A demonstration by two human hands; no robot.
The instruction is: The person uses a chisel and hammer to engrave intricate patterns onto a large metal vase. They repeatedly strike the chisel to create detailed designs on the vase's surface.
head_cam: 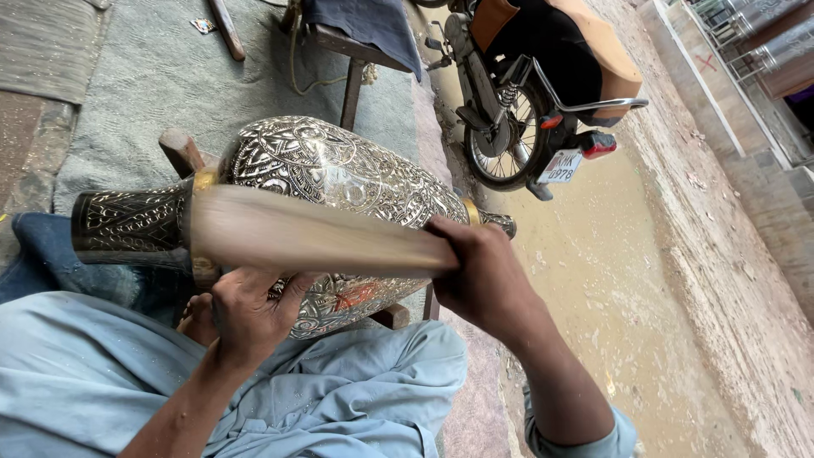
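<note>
Engraved metal vase (339,182) lying sideways, left hand (250,314) against it, right hand (479,271) gripping blurred wooden stick (314,237)

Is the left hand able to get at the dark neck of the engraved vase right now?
Probably yes. The left hand rests against the vase body, and the dark neck lies bare just beside it; only the blurred wooden stick crosses above.

Open-air street workshop, engraved metal vase (339,182) lying on a wooden rest (182,151), worn mats (153,76) on the ground, stool (356,51) nearby, motorcycle (526,93) parked on the muddy lane (593,280), concrete kerb (721,237) alongside
</note>
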